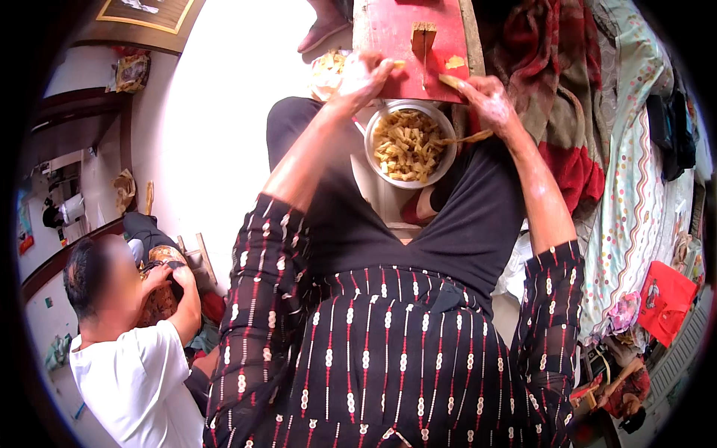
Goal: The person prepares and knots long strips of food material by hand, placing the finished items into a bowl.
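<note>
A pinch of my left hand [366,78], slightly blurred, holds a small yellow piece [399,65] above the red board [388,33]. Across from it, my right hand [489,103] grips a pale yellow strip [452,81] by one end, over the board's near edge. On the board a wooden block [423,37] stands upright, with a thin line running from it toward me. Below the board, between my knees, a metal pot [371,153] holds many short yellowish-brown pieces [407,145]. A longer strip [476,137] crosses the pot's right rim beneath my right wrist.
Left of the board sits a pale bag [326,75] with yellowish pieces. A yellow scrap [454,62] lies on the board. Red and brown blankets [553,82] hang at the right, beside a dotted cloth [624,194]. Another person [134,351] in white sits at lower left.
</note>
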The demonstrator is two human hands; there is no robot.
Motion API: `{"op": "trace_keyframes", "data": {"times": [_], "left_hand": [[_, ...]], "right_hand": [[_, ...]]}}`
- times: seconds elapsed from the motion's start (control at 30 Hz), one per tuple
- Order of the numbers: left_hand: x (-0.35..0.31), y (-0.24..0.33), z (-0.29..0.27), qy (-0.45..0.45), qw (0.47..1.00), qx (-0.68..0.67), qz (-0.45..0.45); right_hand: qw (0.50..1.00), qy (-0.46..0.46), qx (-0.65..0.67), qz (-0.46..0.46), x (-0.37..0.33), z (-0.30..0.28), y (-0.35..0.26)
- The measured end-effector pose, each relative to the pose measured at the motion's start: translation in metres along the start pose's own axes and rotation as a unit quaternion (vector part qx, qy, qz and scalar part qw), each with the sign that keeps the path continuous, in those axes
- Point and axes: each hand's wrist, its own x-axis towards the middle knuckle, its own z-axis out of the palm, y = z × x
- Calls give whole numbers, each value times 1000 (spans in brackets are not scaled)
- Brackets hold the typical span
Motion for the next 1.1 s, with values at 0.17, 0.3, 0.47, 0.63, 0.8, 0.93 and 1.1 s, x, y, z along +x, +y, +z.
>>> {"op": "trace_keyframes", "data": {"times": [0.17,0.3,0.47,0.63,0.8,0.93,1.1], "left_hand": [[-44,-15,0,-65,985,-149,55],[-69,-27,3,-51,983,-2,174],[-121,-2,-18,-28,973,110,201],[-184,17,-22,-145,963,-165,158],[-217,19,-12,-152,947,-181,219],[-220,12,-26,-134,948,-192,213],[-213,4,-86,-95,976,-119,154]], "right_hand": [[988,12,137,76,-41,4,-33],[982,10,165,95,-70,14,-73],[997,-33,63,26,-109,29,-104],[991,-85,88,-57,-149,57,-113],[980,-146,129,-31,-171,75,-123],[982,-146,81,-84,-164,76,-134],[978,-149,65,-127,-144,82,-146]]}}
